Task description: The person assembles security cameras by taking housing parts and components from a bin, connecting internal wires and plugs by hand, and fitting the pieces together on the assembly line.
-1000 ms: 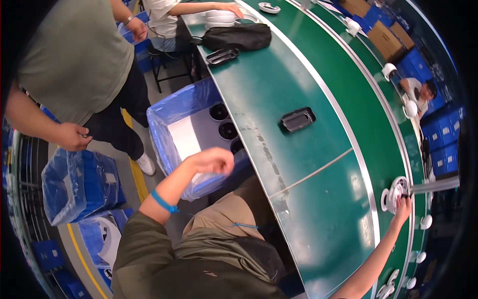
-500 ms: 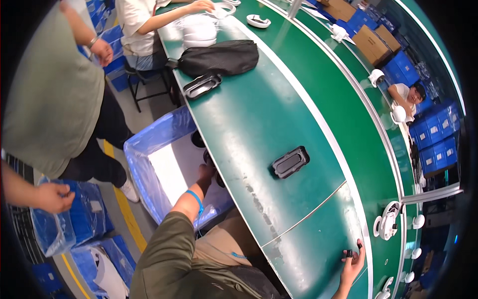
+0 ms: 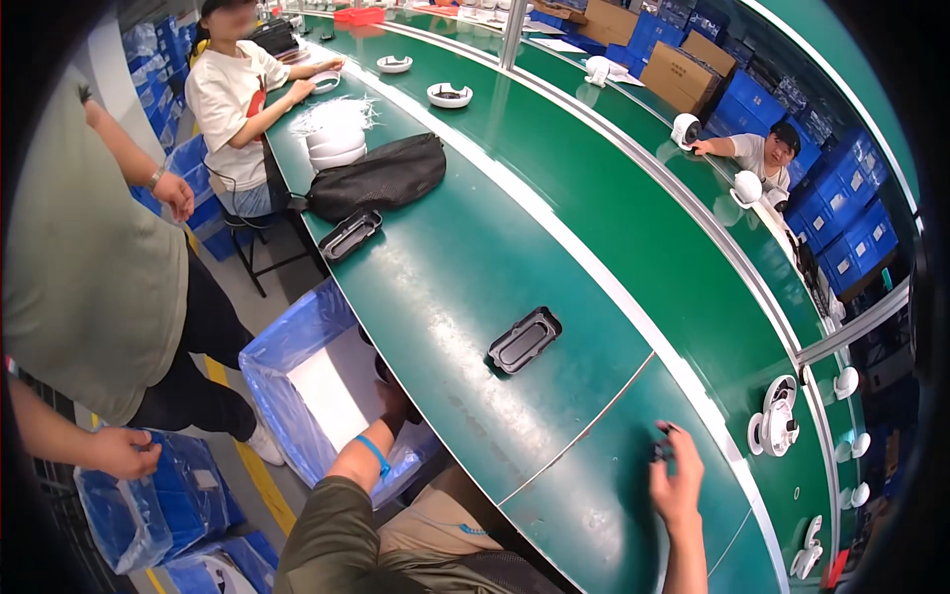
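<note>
My left hand reaches down into a blue-lined bin beside the table, next to dark round parts. Its fingers are partly hidden by the table edge, so any grip cannot be made out. A blue band circles that forearm. Over the green table, my right hand has its fingers curved and apart. Small black pieces show at its fingertips; whether worn or held is unclear. A black oblong tray-like part lies on the table, left of and beyond my right hand.
Farther along lie another black oblong part, a black bag and stacked white shells. White devices stand on the green strip at right. One person stands at left; another sits at the table's far end. Blue bins line the floor.
The view has swung, so the table things sit lower and farther left. My right hand has come away from the table's right side, fingers more curved. My left hand stays in the bin.
</note>
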